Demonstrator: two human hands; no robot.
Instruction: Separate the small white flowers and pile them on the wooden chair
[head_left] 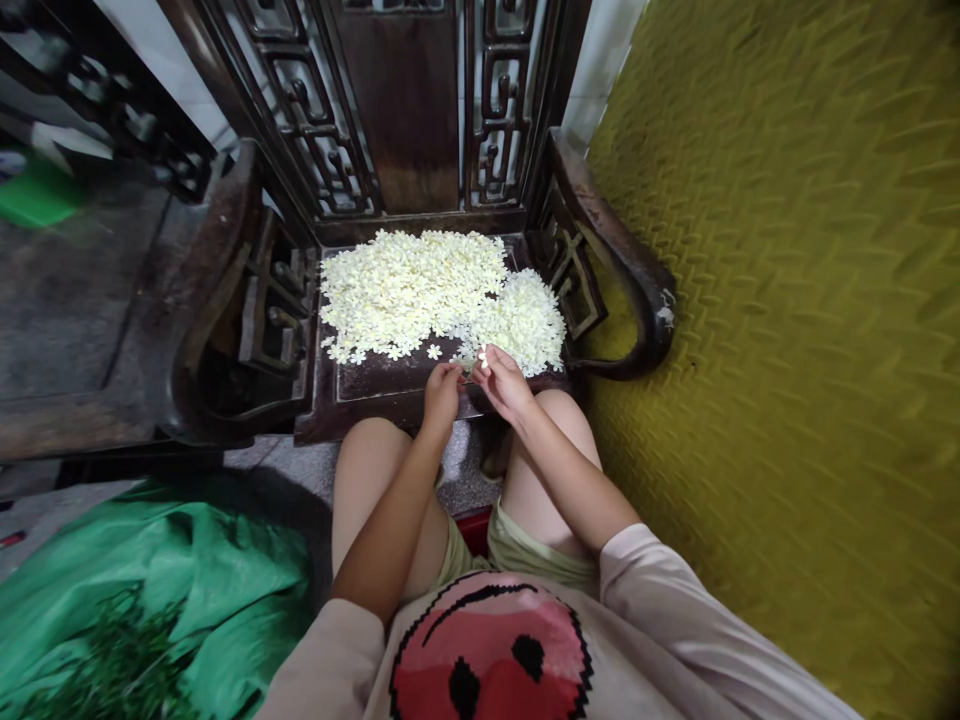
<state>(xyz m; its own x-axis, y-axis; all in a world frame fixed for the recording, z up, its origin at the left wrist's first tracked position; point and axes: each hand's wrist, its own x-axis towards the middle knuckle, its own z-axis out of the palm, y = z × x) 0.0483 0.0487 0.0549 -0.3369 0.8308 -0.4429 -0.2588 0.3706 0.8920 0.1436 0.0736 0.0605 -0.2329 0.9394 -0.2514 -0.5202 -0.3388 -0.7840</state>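
My right hand is closed in a pinch on a small white flower, at the front edge of a dark wooden chair seat. Close to its left, my left hand has its fingers pressed together; whatever they grip is too small to make out. Beyond both hands lies a wide heap of cream-white flowers on the seat. A second, rounder pile of whiter flowers adjoins it on the right. One loose flower rests just ahead of my left hand.
Curved armrests flank the seat, and a carved backrest rises behind it. A yellow diamond-patterned surface stands at the right. A green sheet or sack with leafy sprigs lies at lower left. Upper left shows a green object.
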